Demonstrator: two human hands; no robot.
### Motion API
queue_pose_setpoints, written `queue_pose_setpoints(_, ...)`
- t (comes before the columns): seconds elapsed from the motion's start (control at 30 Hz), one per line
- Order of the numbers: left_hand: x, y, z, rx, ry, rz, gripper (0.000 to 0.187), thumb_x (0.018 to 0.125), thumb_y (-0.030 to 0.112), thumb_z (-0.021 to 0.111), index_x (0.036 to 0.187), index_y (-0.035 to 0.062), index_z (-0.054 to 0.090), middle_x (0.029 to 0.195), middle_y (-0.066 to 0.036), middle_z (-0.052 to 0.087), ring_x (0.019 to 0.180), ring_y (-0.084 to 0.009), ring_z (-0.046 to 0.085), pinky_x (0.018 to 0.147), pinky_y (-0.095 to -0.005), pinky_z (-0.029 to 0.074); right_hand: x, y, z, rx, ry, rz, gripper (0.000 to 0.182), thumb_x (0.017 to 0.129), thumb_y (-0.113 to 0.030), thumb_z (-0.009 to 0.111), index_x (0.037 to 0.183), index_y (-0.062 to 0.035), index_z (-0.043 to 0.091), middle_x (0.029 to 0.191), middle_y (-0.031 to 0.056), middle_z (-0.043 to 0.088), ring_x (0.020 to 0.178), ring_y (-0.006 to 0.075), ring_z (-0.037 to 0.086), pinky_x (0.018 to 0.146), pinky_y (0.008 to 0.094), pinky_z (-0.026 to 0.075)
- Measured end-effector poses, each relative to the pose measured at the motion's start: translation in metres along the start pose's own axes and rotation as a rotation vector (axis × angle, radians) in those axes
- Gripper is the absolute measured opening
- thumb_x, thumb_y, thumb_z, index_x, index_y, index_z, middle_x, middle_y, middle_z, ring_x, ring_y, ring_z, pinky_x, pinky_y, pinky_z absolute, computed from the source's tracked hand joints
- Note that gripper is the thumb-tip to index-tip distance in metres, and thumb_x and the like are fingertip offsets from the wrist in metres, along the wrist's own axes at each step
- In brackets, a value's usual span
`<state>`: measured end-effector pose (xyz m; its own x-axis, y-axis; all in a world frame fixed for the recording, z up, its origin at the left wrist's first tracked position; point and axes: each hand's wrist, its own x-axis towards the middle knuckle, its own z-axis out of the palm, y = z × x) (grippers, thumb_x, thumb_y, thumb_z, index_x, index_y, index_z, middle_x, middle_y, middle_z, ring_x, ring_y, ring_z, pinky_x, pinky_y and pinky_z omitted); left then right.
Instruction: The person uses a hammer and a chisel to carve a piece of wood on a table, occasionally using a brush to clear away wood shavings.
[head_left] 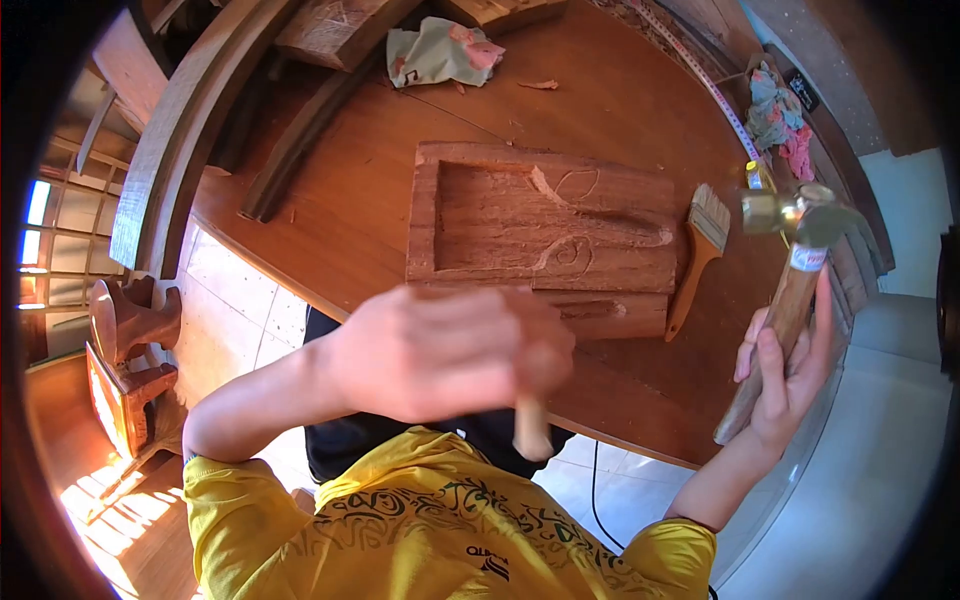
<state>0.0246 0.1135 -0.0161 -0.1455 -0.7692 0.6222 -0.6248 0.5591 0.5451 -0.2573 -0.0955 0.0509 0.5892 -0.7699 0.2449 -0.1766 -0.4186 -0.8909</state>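
Observation:
My left hand, smeared by motion, is closed around a tool with a pale wooden handle; the tool's working end is hidden. It hovers over the near edge of a carved wooden board, which has a rectangular recess, a curling spiral line and a leaf-like outline cut into it. In my right hand a hammer is held by its wooden handle, metal head up, off the table's right side. Between the board and the hammer lies a flat paintbrush with an orange handle, its bristles pointing away from me.
The brown wooden table has wood chips on it. A crumpled cloth lies at the back, and another rag sits at the right beside a tape measure. Long timber pieces overhang the left edge. Carved wooden furniture stands left.

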Motion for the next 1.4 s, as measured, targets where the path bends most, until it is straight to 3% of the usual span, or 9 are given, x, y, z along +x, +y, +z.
queue_pose_setpoints(0.07, -0.002, -0.003, -0.004, -0.311, 0.126, -0.292, 0.030, 0.099, -0.005, 0.065, 0.127, -0.0009, 0.055, 0.113, -0.019, 0.073, 0.108, -0.0286, 0.074, 0.096, -0.0405, 0.061, 0.009, 0.008, 0.001, 0.102, 0.003, 0.053, 0.078, 0.102, -0.012, 0.059, 0.169, -0.0075, 0.021, 0.091, 0.0093, 0.059, 0.054, 0.0095, 0.050, 0.047, 0.0232, 0.042)
queue_pose_setpoints(0.17, 0.022, -0.006, -0.011, -0.535, 0.264, -0.504, 0.032, 0.102, -0.009, 0.059, 0.133, -0.0048, 0.050, 0.112, -0.023, 0.073, 0.107, -0.0288, 0.074, 0.096, -0.0390, 0.060, 0.020, 0.013, 0.010, 0.233, 0.050, 0.214, 0.076, 0.106, -0.023, 0.056, 0.171, -0.0158, 0.016, 0.086, 0.0053, 0.053, 0.050, 0.0084, 0.047, 0.040, 0.0234, 0.039)
queue_pose_setpoints(0.27, 0.038, -0.004, -0.015, -0.535, 0.122, -0.604, 0.032, 0.102, -0.007, 0.060, 0.133, -0.0046, 0.050, 0.114, -0.022, 0.072, 0.105, -0.0254, 0.075, 0.096, -0.0373, 0.059, 0.024, 0.037, 0.006, 0.301, 0.064, 0.277, 0.073, 0.108, -0.025, 0.053, 0.171, -0.0177, 0.016, 0.087, 0.0047, 0.053, 0.049, 0.0072, 0.045, 0.039, 0.0229, 0.039)
queue_pose_setpoints(0.4, 0.042, -0.015, -0.011, -0.415, -0.036, -0.521, 0.045, 0.098, -0.011, 0.065, 0.140, -0.0076, 0.049, 0.117, -0.018, 0.072, 0.105, -0.0247, 0.076, 0.096, -0.0356, 0.060, 0.020, 0.052, 0.004, 0.329, 0.066, 0.371, 0.070, 0.110, -0.026, 0.050, 0.172, -0.0209, 0.016, 0.090, 0.0047, 0.051, 0.049, 0.0066, 0.043, 0.038, 0.0228, 0.038)
queue_pose_setpoints(0.47, 0.044, -0.018, -0.010, -0.408, -0.080, -0.501, 0.047, 0.095, -0.011, 0.067, 0.139, -0.0095, 0.051, 0.117, -0.016, 0.072, 0.106, -0.0258, 0.077, 0.097, -0.0372, 0.060, 0.017, 0.054, 0.005, 0.376, 0.049, 0.354, 0.063, 0.114, -0.018, 0.041, 0.171, -0.0203, 0.015, 0.094, 0.0059, 0.048, 0.051, 0.0047, 0.041, 0.039, 0.0202, 0.040)
queue_pose_setpoints(0.67, 0.039, -0.018, -0.032, -0.167, -0.182, -0.376, 0.023, 0.088, -0.004, 0.076, 0.110, -0.0038, 0.066, 0.098, -0.012, 0.078, 0.101, -0.0273, 0.078, 0.123, -0.0562, 0.037, 0.011, 0.055, 0.000, 0.368, 0.028, 0.283, 0.064, 0.114, -0.019, 0.041, 0.172, -0.0176, 0.013, 0.094, 0.0067, 0.048, 0.049, 0.0051, 0.042, 0.037, 0.0204, 0.040)
queue_pose_setpoints(0.77, 0.037, -0.012, -0.037, -0.145, -0.155, -0.387, 0.016, 0.086, -0.001, 0.078, 0.095, 0.0022, 0.067, 0.093, -0.011, 0.079, 0.097, -0.0270, 0.078, 0.127, -0.0601, 0.026, 0.011, 0.053, -0.001, 0.324, 0.009, 0.275, 0.068, 0.113, -0.025, 0.045, 0.172, -0.0177, 0.011, 0.092, 0.0057, 0.049, 0.049, 0.0054, 0.043, 0.036, 0.0209, 0.040)
queue_pose_setpoints(1.2, 0.029, -0.018, -0.025, -0.260, -0.120, -0.348, 0.016, 0.088, -0.006, 0.072, 0.092, 0.0041, 0.060, 0.096, -0.013, 0.080, 0.096, -0.0280, 0.077, 0.128, -0.0617, 0.024, 0.007, 0.053, -0.003, 0.343, -0.006, 0.203, 0.067, 0.113, -0.024, 0.044, 0.172, -0.0180, 0.011, 0.091, 0.0057, 0.049, 0.047, 0.0057, 0.042, 0.036, 0.0203, 0.040)
queue_pose_setpoints(1.4, 0.029, -0.017, -0.028, -0.266, -0.108, -0.332, 0.016, 0.090, -0.005, 0.072, 0.092, 0.0045, 0.060, 0.096, -0.013, 0.080, 0.096, -0.0286, 0.077, 0.128, -0.0616, 0.025, 0.007, 0.049, 0.002, 0.304, 0.033, 0.207, 0.075, 0.109, -0.028, 0.051, 0.171, -0.0124, 0.012, 0.084, 0.0059, 0.050, 0.044, 0.0072, 0.041, 0.034, 0.0220, 0.038)
